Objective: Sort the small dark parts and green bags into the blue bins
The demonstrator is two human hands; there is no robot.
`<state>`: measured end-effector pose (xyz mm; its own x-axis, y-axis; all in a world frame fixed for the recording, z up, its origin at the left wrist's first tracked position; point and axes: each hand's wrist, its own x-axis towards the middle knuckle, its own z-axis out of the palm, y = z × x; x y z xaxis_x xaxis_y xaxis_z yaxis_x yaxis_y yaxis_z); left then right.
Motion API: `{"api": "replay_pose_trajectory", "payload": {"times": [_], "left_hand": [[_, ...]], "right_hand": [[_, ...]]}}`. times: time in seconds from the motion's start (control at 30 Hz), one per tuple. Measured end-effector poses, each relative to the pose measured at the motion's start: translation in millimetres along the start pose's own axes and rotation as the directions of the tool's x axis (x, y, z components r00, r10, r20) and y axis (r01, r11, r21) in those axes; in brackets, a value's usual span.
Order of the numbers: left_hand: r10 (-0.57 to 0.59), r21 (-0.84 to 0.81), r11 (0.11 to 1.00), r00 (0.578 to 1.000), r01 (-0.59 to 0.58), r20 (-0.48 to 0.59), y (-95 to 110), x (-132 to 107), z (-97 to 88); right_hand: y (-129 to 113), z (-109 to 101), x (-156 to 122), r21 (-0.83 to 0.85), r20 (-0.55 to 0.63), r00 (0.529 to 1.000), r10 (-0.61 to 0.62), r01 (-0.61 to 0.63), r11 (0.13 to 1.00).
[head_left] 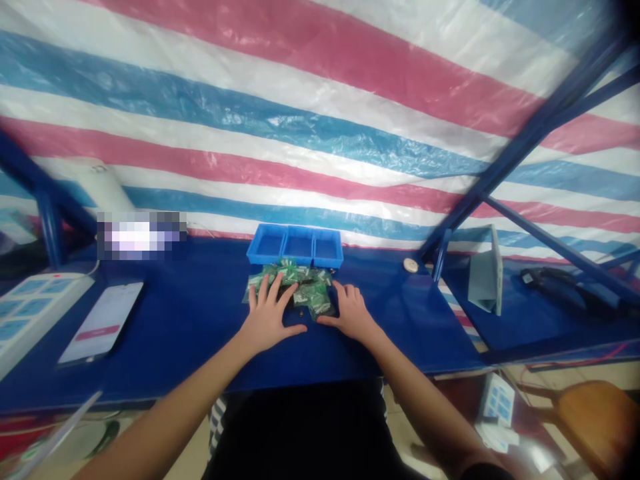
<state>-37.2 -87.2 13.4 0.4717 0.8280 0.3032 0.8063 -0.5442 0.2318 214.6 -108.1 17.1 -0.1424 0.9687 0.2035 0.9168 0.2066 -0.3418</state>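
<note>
A loose pile of small clear-and-green plastic packets (pixel 313 293) lies on the blue table, just in front of a blue tray (pixel 295 259) with three compartments. What the packets contain is too small to make out. My left hand (pixel 270 313) is spread over the pile's left side, fingers apart and touching the nearest packets. On the right side, my right hand (pixel 353 312) rests with its thumb stretched toward the pile and its other fingers loosely bent. Neither hand grips anything. A tiny dark bit (pixel 301 313) sits on the table between the hands.
On the left lie a phone (pixel 103 322) and a white power strip (pixel 37 310). A round pale object (pixel 411 265) sits at the back right. Beyond a blue frame post stand a tablet-like panel (pixel 487 273) and a dark device (pixel 560 287). Striped sheeting (pixel 300 140) hangs behind.
</note>
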Motion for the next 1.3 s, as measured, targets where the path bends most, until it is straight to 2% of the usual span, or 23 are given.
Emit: {"api": "replay_pose_trajectory", "payload": {"times": [0.13,0.33,0.47,0.57,0.67,0.73,0.83,0.97,1.07,1.2,1.3], "left_hand": [[-0.023,-0.007,1.0,0.999,0.023,-0.032,-2,16,10.9],[-0.049,-0.001,0.999,0.998,0.049,-0.049,-3,37,22.5],[-0.04,-0.022,0.999,0.997,0.039,-0.059,-1,41,19.3],[0.028,-0.044,0.999,0.998,-0.031,-0.056,3,36,10.8],[0.077,-0.079,0.993,0.992,-0.085,-0.098,5,31,4.0],[0.042,-0.12,0.991,0.983,-0.064,-0.177,2,33,2.4],[-0.047,-0.188,0.982,0.959,-0.006,-0.279,-5,44,1.8],[-0.093,-0.199,0.979,0.962,0.042,-0.255,-10,66,-1.6],[0.01,-0.18,0.983,0.985,-0.042,-0.171,-7,77,-3.1],[0.049,-0.169,0.982,0.975,-0.087,-0.217,-6,77,1.9],[0.041,-0.166,0.983,0.971,-0.082,-0.236,-11,69,6.2]], "right_hand": [[-3,7,11,-0.107,0.014,1.0,-0.023,0.024,0.994],[-7,7,38,-0.12,0.108,0.994,0.006,0.007,0.993],[-10,2,52,-0.045,0.188,0.981,0.056,-0.049,0.998],[-9,-1,58,0.027,0.207,0.974,0.097,-0.104,0.994],[-8,-5,57,0.035,0.145,0.976,0.161,-0.168,0.985],[-8,-8,56,0.064,0.089,0.98,0.179,-0.185,0.981],[-12,-12,60,0.204,-0.001,0.99,0.143,-0.14,0.969],[-17,-9,72,0.38,-0.113,0.99,0.083,-0.034,0.924],[-15,3,77,0.402,-0.197,0.972,0.126,-0.037,0.915],[-6,13,72,0.494,-0.173,0.977,0.124,-0.023,0.869],[-6,4,67,0.551,-0.217,0.97,0.108,0.03,0.834]]}}
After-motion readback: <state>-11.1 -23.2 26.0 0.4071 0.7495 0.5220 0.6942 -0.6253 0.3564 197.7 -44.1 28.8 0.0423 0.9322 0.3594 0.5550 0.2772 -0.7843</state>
